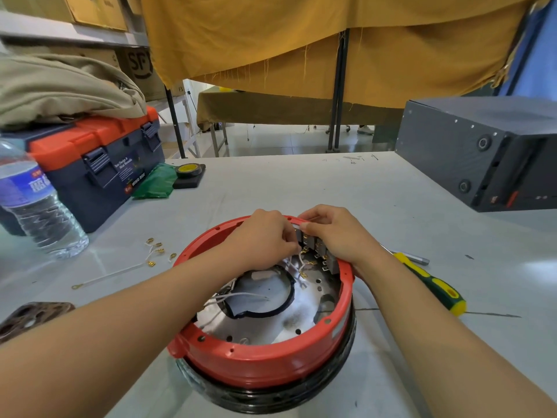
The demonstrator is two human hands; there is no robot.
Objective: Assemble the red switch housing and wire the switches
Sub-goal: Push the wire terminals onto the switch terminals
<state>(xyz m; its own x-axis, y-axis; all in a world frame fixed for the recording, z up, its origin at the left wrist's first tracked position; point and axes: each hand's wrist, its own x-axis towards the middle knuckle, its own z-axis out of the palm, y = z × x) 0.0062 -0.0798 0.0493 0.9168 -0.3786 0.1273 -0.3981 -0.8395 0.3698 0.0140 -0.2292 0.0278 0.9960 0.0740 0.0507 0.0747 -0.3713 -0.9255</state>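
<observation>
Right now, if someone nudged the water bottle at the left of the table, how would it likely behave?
The water bottle stands upright and looks tall and narrow, so a push near its top would probably tip it. It seems mostly full, so likely fairly heavy for its size. Its thin ribbed clear wall would probably dent under a firm squeeze, and once on its side it could roll across the table.

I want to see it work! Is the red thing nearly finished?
Not yet. The red housing already sits on its black base, with switches along its far wall. Both hands, left hand and right hand, are fitting a white wire there. Spare wires still wait on the table.
</observation>
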